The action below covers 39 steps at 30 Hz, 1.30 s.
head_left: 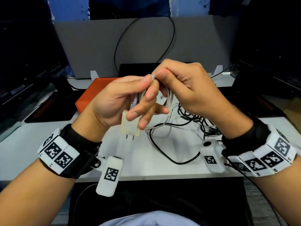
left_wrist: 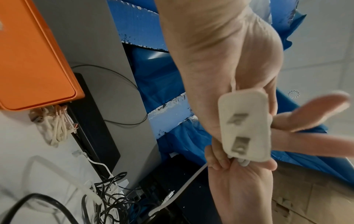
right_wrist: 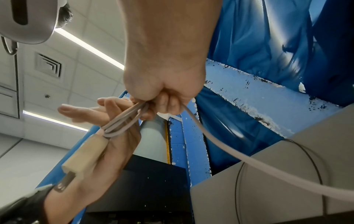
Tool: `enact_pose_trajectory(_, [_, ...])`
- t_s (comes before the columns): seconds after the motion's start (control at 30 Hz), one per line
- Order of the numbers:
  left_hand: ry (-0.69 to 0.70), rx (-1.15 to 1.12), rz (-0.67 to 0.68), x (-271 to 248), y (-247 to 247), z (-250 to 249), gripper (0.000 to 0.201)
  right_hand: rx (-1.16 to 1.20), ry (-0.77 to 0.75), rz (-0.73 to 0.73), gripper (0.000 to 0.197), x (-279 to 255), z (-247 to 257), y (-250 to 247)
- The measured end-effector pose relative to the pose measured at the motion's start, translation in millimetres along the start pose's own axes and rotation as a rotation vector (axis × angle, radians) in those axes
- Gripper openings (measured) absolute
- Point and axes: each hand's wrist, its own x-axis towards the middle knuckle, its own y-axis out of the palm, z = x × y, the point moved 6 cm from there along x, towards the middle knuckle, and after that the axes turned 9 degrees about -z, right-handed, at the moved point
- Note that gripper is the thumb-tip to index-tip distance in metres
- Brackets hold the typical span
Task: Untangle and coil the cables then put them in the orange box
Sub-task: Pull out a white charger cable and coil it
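Both hands are raised over the white desk (head_left: pixel 162 152). My left hand (head_left: pixel 143 93) pinches a looped white charger cable (head_left: pixel 169 97) between thumb and forefinger, its other fingers spread. The cable's cream plug adapter (head_left: pixel 130 124) hangs below that palm, prongs down, and shows again as the adapter (left_wrist: pixel 244 128) and the adapter (right_wrist: pixel 84 157). My right hand (head_left: pixel 164 75) pinches the same cable at the top of the loops; the right hand (right_wrist: pixel 162 104) grips the loops (right_wrist: pixel 122 122), and the free length (right_wrist: pixel 249 160) trails off. The orange box (head_left: pixel 91 95) lies behind my left hand, lid closed.
A tangle of black and white cables (head_left: pixel 195 118) lies on the desk at right, also seen as the tangle (left_wrist: pixel 107 197). One black cable (head_left: pixel 164 154) loops toward the front edge. A coiled cream cord (left_wrist: pixel 55 127) sits by the orange box (left_wrist: pixel 34 57). A grey panel (head_left: pixel 138 46) stands behind.
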Motion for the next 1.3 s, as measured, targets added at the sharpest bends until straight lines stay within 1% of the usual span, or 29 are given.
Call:
enact_pose_trajectory(0.07, [0.046,-0.017,-0.039,-1.5,1.8,-5.8,0.039,0.017,0.030,-0.019,0.035,1.6,-2.9,-4.0])
enact_pose_trajectory(0.13, [0.142,-0.046,-0.119,-1.3,-0.3,-17.3,0.045,0.048,0.109,-0.042,0.037,4.1,-12.0,-9.3])
enact_pose_trajectory(0.2, [0.285,-0.126,-0.194,-1.2,-3.5,-34.9,0.053,0.008,0.199,-0.017,0.027,4.2,-24.8,-9.6])
enact_pose_trajectory(0.23, [0.348,-0.169,-0.247,-1.2,-8.7,-42.7,0.057,-0.044,0.240,0.039,0.021,1.9,-31.6,-5.8])
enact_pose_trajectory(0.3, [0.421,-0.205,-0.343,0.5,-18.9,-48.0,0.058,-0.160,0.294,0.220,0.021,-7.2,-42.0,7.5])
enact_pose_trajectory(0.33, [0.444,-0.139,-0.419,0.5,-24.3,-48.1,0.051,-0.211,0.289,0.319,0.020,-12.3,-42.0,15.2])
enact_pose_trajectory(0.37, [0.463,0.005,-0.514,-0.9,-29.8,-47.9,0.041,-0.248,0.271,0.400,0.019,-16.4,-38.5,22.2])
enact_pose_trajectory(0.4, [0.468,0.207,-0.610,-2.3,-34.7,-46.9,0.032,-0.276,0.243,0.449,0.022,-18.6,-33.0,27.0])
enact_pose_trajectory(0.43, [0.459,0.424,-0.662,-3.0,-36.8,-45.6,0.028,-0.294,0.211,0.470,0.029,-19.0,-27.5,29.1])
enact_pose_trajectory(0.47, [0.433,0.629,-0.676,-2.2,-40.7,-42.1,0.030,-0.311,0.183,0.472,0.032,-17.8,-23.5,29.1])
enact_pose_trajectory(0.53, [0.325,0.963,-0.653,1.7,-44.1,-31.9,0.044,-0.362,0.131,0.421,0.026,-13.1,-19.5,22.9])
enact_pose_trajectory(0.57, [0.231,1.088,-0.655,3.1,-46.3,-26.4,0.048,-0.395,0.112,0.367,0.022,-9.8,-19.7,17.3])
enact_pose_trajectory(0.6, [0.129,1.175,-0.656,2.8,-49.0,-21.0,0.047,-0.406,0.115,0.302,0.020,-6.8,-21.2,11.5])
enact_pose_trajectory(0.63, [0.034,1.188,-0.620,2.9,-50.8,-13.3,0.042,-0.382,0.134,0.238,0.019,-4.7,-24.0,5.2])
enact_pose_trajectory(0.67, [-0.020,1.124,-0.551,3.2,-49.4,-5.8,0.043,-0.333,0.157,0.177,0.019,-3.4,-27.5,-0.3])
enact_pose_trajectory(0.7, [-0.039,1.022,-0.485,3.5,-45.5,-1.4,0.050,-0.273,0.182,0.122,0.021,-2.8,-31.5,-4.9])
enact_pose_trajectory(0.73, [-0.043,0.895,-0.443,3.6,-42.2,0.9,0.055,-0.210,0.208,0.081,0.021,-2.6,-35.8,-8.2])
enact_pose_trajectory(0.77, [-0.040,0.747,-0.412,3.2,-39.4,2.3,0.055,-0.159,0.234,0.059,0.021,-2.8,-40.0,-9.2])
enact_pose_trajectory(0.87, [-0.008,0.364,-0.316,6.2,-31.0,3.8,0.046,-0.113,0.263,0.083,0.029,-4.2,-46.4,-1.7])
enact_pose_trajectory(0.93, [0.019,0.217,-0.282,8.3,-25.9,5.3,0.044,-0.029,0.268,0.112,0.035,-7.0,-47.7,9.5])
enact_pose_trajectory(0.97, [0.023,0.160,-0.279,8.7,-25.3,7.0,0.042,0.035,0.297,0.112,0.040,-8.9,-47.5,14.1])
enact_pose_trajectory(1.07, [0.010,0.030,-0.257,10.0,-22.7,9.8,0.040,0.279,0.451,0.089,0.052,-12.3,-46.9,21.3])
enact_pose_trajectory(1.13, [0.017,-0.008,-0.241,10.4,-19.4,7.1,0.043,0.452,0.539,0.067,0.058,-11.9,-43.1,23.3])
enact_pose_trajectory(1.17, [0.023,-0.012,-0.237,10.3,-17.6,5.0,0.047,0.524,0.571,0.058,0.058,-11.2,-41.0,24.5])
enact_pose_trajectory(1.23, [0.032,0.017,-0.228,9.0,-13.2,0.7,0.051,0.642,0.603,0.060,0.057,-10.6,-36.2,27.1])
enact_pose_trajectory(1.3, [0.052,0.056,-0.209,6.2,-6.4,-4.2,0.047,0.715,0.596,0.075,0.061,-9.8,-28.1,28.2])
